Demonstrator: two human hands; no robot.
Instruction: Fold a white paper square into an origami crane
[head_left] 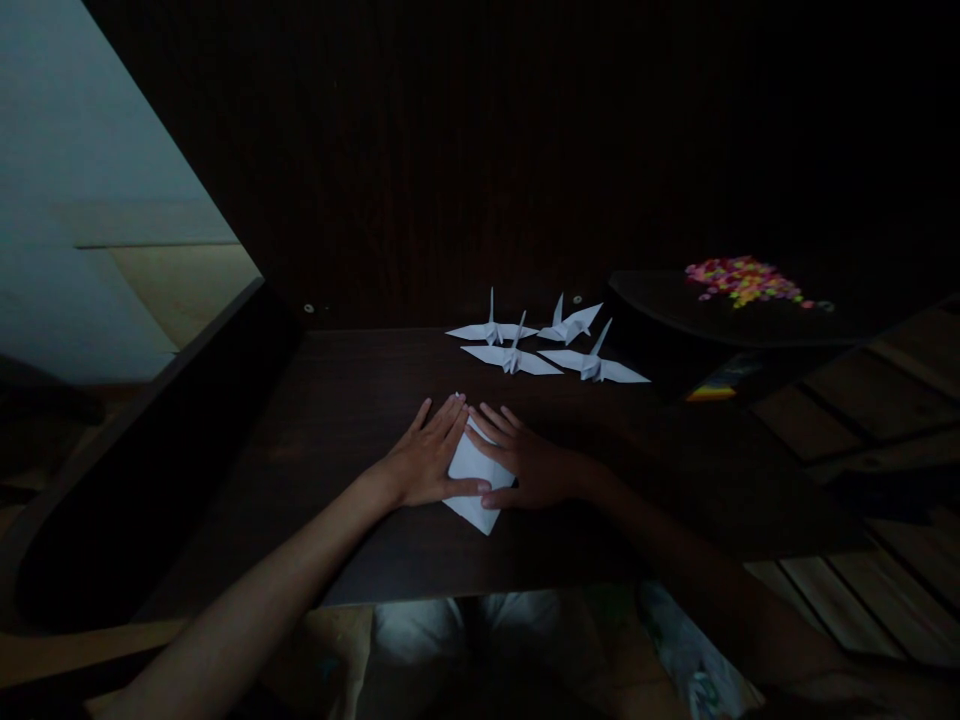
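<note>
A folded white sheet of paper (472, 468), kite-like in outline, lies flat on the dark wooden desk. My left hand (427, 455) rests on its left side, fingers stretched out toward the far tip. On the right side lies my right hand (529, 460), palm down with fingers extended. Both thumbs meet near the middle of the paper. Parts of the paper are hidden under the hands. Beyond them stand several white origami cranes, among them a front left crane (514, 360) and a front right crane (594, 367).
Small colourful pieces (746, 280) are heaped on a raised dark shelf (660, 300) at the right. A dark side panel (150, 450) borders the desk (300, 480) on the left, and a tall back panel (420, 160) rises behind the cranes. The light is dim.
</note>
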